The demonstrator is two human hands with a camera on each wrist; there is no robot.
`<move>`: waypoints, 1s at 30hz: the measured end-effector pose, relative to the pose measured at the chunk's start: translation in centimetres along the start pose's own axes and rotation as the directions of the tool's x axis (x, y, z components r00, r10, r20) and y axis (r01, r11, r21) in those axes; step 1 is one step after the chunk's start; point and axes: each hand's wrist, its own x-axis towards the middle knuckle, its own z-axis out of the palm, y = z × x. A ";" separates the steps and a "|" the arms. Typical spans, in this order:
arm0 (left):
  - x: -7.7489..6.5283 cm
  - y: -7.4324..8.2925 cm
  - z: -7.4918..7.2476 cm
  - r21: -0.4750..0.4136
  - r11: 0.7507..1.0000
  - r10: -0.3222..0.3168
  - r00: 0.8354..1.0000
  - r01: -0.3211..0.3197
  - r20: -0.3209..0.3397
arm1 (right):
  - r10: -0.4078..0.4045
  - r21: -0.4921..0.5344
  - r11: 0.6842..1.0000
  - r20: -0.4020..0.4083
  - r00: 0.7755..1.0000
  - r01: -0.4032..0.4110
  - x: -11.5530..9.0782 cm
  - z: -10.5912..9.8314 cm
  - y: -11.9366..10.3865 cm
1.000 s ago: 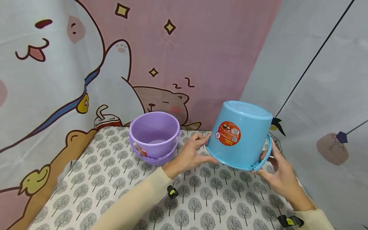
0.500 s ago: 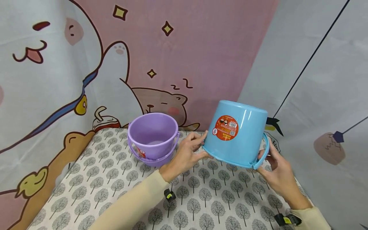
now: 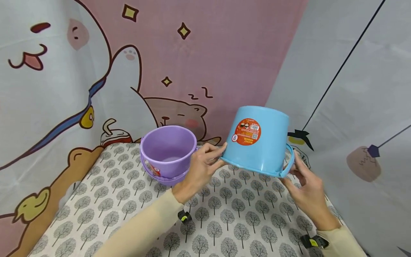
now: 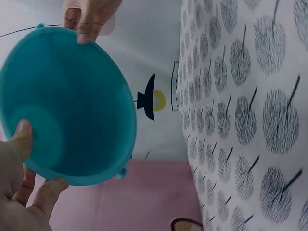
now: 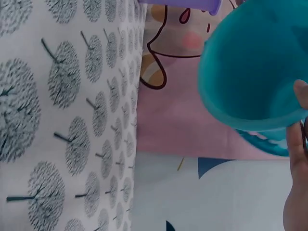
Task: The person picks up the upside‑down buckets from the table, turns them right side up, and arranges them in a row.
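A light blue bucket (image 3: 269, 139) hangs upside down and tilted above the table, its round red label facing the head camera. My left hand (image 3: 202, 167) grips its rim on the left, thumb inside and fingers outside in the left wrist view. On the other side my right hand (image 3: 306, 191) pinches the rim beside the blue handle (image 3: 288, 164). Both wrist views look into the hollow inside of the blue bucket (image 4: 91, 96). A purple bucket (image 3: 151, 150) stands upright on the table behind my left hand, its handle lowered at the front.
The table wears a white cloth (image 3: 135, 203) printed with grey trees. Behind it hangs a pink and white curtain (image 3: 231, 46) with cartoon animals, and a pale curtain (image 3: 363, 117) closes off the right side.
The blue bucket, held by both hands, has moved left and slightly up, and its bottom has tipped away from the head camera. The purple bucket stays where it was.
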 end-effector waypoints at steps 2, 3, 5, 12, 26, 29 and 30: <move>0.2 0.0 -0.3 0.037 0.997 0.062 0.998 -0.060 -0.034 | 0.011 -0.020 1.000 -0.010 1.000 -0.011 0.2 0.3 -0.3; 0.2 0.0 -0.4 0.059 0.995 0.089 0.995 -0.086 -0.049 | 0.018 -0.032 0.999 -0.010 1.000 -0.018 0.4 0.4 -0.5; 0.3 -0.1 -0.6 0.103 0.987 0.131 0.989 -0.123 -0.070 | 0.018 -0.054 0.998 -0.005 1.000 -0.019 0.7 0.6 -0.8; 0.7 0.0 -1.4 0.190 0.976 0.126 0.987 -0.107 -0.095 | -0.045 -0.103 0.994 0.013 0.999 0.046 1.5 1.1 -1.2; 1.5 1.2 -2.6 0.208 0.977 -0.028 0.997 0.042 -0.070 | -0.159 -0.132 0.980 -0.074 0.985 0.148 2.7 1.9 -1.1; 1.8 1.2 -2.9 0.208 0.977 -0.038 0.997 0.051 -0.068 | -0.141 -0.155 0.980 -0.090 0.986 0.126 3.1 2.0 -1.3; 1.8 1.1 -3.0 0.210 0.976 -0.036 0.997 0.050 -0.069 | -0.133 -0.160 0.980 -0.091 0.987 0.117 3.3 2.0 -1.4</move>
